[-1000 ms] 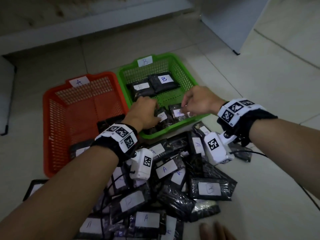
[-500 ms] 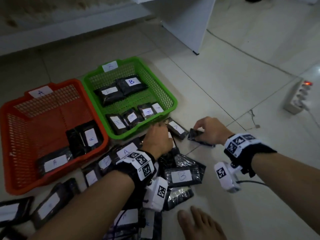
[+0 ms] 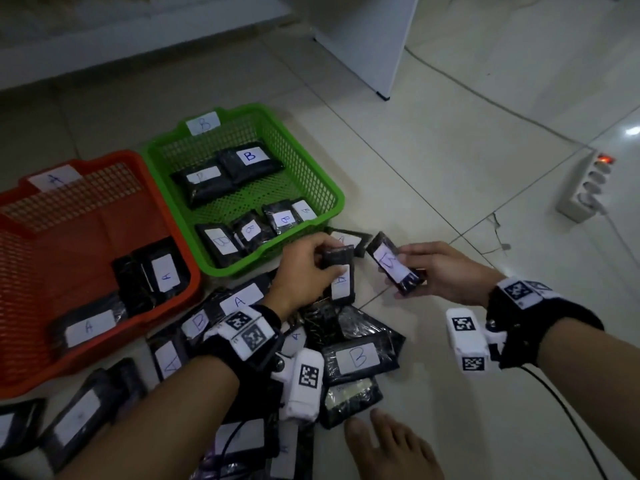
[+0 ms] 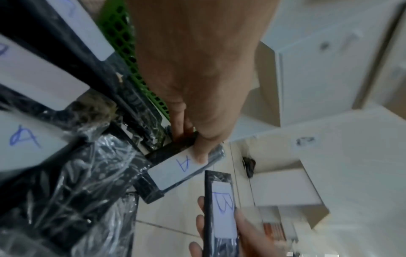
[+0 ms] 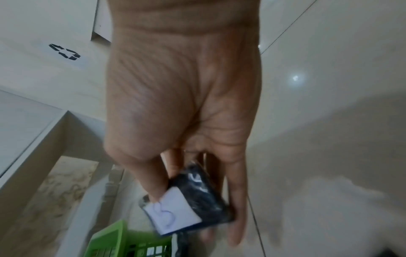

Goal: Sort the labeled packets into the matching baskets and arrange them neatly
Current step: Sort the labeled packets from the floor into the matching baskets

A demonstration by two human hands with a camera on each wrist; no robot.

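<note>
The head view is dim and bluish, darkest at the top left and lower corners. A small glare spot sits on the glossy floor tiles (image 3: 485, 140) at the right edge, and a red indicator glows on the power strip (image 3: 585, 185). Wide-angle distortion bends the tile seams. Labels on the packet pile (image 3: 356, 358) read clearly; those at the left edge smear. Both wrist views are brighter but soft with motion blur, the near skin out of focus.

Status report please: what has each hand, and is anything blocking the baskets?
Left hand grips packet A. Right hand holds packet B. Orange basket, green basket both unobstructed.
</note>
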